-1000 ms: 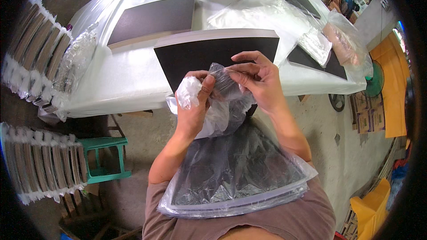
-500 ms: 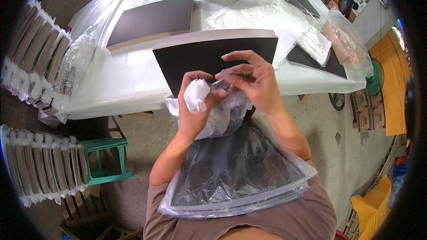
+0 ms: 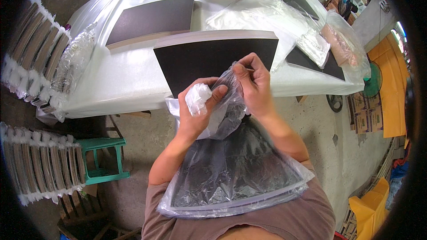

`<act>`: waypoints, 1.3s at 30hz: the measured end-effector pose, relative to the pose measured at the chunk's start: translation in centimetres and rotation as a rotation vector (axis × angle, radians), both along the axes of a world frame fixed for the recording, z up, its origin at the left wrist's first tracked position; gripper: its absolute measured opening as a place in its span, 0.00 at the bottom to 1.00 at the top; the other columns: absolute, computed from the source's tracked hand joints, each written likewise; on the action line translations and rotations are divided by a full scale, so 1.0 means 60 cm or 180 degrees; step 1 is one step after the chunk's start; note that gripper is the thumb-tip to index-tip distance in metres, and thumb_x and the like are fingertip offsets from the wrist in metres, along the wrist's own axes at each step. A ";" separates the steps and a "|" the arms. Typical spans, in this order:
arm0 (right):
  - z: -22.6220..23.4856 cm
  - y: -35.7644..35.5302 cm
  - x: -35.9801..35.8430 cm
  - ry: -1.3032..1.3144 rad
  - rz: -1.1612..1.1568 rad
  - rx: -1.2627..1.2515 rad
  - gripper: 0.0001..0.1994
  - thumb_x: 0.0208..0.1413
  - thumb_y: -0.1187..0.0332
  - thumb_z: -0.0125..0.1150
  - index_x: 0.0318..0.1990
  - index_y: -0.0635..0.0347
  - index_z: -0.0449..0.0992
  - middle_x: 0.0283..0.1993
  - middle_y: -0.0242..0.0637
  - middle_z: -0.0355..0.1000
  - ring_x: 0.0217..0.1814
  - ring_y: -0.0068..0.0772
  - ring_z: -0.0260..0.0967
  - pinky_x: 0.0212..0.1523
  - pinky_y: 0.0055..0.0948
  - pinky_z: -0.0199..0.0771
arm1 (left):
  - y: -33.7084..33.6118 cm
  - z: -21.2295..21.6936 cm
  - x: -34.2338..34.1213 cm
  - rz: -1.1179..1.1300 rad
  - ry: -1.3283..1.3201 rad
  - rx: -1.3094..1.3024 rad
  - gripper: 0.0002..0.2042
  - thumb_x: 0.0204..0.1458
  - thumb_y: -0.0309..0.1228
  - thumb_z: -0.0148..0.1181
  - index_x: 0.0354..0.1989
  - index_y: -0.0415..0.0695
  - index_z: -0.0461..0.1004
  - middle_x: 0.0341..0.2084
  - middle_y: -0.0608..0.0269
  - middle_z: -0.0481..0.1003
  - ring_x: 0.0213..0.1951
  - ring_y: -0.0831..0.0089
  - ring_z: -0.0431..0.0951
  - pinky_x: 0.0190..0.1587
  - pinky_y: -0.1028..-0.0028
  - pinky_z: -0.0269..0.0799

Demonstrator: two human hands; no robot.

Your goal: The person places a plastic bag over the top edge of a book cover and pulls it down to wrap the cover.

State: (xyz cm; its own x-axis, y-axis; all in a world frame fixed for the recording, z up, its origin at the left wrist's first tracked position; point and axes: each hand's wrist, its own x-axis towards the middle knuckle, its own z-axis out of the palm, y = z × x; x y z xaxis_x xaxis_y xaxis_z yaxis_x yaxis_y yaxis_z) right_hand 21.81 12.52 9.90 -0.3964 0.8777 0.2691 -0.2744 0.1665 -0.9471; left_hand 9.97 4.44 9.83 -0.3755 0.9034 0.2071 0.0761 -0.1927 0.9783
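A clear plastic bag (image 3: 231, 173) holding a stack of dark flat sheets rests against my chest, its open end raised toward the table. My left hand (image 3: 198, 111) grips a bunched part of the bag's mouth, a crumpled white wad showing between its fingers. My right hand (image 3: 253, 84) pinches the gathered plastic neck just above and to the right of the left hand. Both hands hover at the near edge of a white-covered table (image 3: 129, 89), over a stack of dark sheets (image 3: 209, 55).
A second dark sheet stack (image 3: 153, 18) lies farther back, with more stacks and loose clear bags (image 3: 262, 11) at the far right. Rows of bagged sheet packs (image 3: 38, 164) stand on the left, beside a green stool (image 3: 104, 160). A fan (image 3: 371, 80) stands at right.
My left hand has drawn the bunched plastic down and closer to my right hand, which has shifted slightly right, tightening the bag's neck.
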 end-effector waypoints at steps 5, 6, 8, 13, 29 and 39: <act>-0.005 0.012 0.005 0.0378 0.0545 0.0044 0.09 0.47 0.73 0.57 0.31 0.61 0.61 0.26 0.35 0.71 0.30 0.16 0.66 0.31 0.15 0.65 | -0.002 -0.009 -0.001 0.0148 0.0185 0.0074 0.09 0.44 0.31 0.59 0.30 0.38 0.73 0.22 0.66 0.72 0.26 0.82 0.68 0.30 0.82 0.64; 0.007 0.008 0.000 0.0569 0.0674 -0.0010 0.10 0.47 0.74 0.57 0.34 0.61 0.61 0.27 0.36 0.71 0.31 0.17 0.67 0.31 0.15 0.66 | -0.003 -0.012 -0.005 0.0174 0.0144 0.0039 0.09 0.44 0.31 0.59 0.30 0.38 0.73 0.22 0.67 0.72 0.26 0.83 0.68 0.30 0.82 0.64; 0.018 0.006 0.010 0.0070 0.0703 0.0012 0.13 0.45 0.76 0.58 0.36 0.61 0.60 0.28 0.39 0.72 0.33 0.19 0.68 0.32 0.16 0.67 | -0.004 -0.013 -0.008 0.0226 0.0161 0.0058 0.09 0.44 0.31 0.59 0.30 0.38 0.73 0.21 0.67 0.72 0.25 0.83 0.67 0.29 0.82 0.63; 0.014 0.004 0.011 -0.0111 0.0423 0.0095 0.14 0.43 0.79 0.58 0.37 0.62 0.62 0.31 0.41 0.72 0.34 0.21 0.69 0.31 0.16 0.67 | -0.004 0.000 0.001 0.0217 0.0320 0.0253 0.10 0.45 0.32 0.58 0.30 0.38 0.73 0.20 0.68 0.71 0.25 0.83 0.67 0.28 0.83 0.62; 0.031 -0.003 0.025 -0.0145 0.0861 0.0046 0.31 0.42 0.70 0.62 0.54 0.57 0.53 0.28 0.37 0.71 0.32 0.23 0.68 0.36 0.19 0.65 | -0.017 -0.016 -0.010 0.0047 0.0596 0.0094 0.06 0.45 0.28 0.58 0.26 0.38 0.73 0.19 0.67 0.72 0.25 0.85 0.67 0.28 0.83 0.62; 0.019 -0.008 0.010 -0.0310 0.0398 0.0306 0.11 0.43 0.78 0.58 0.38 0.62 0.69 0.28 0.34 0.73 0.28 0.17 0.68 0.26 0.16 0.66 | -0.017 -0.018 -0.006 0.0282 0.0454 0.0158 0.04 0.44 0.24 0.56 0.28 0.38 0.72 0.20 0.66 0.72 0.25 0.83 0.68 0.28 0.82 0.63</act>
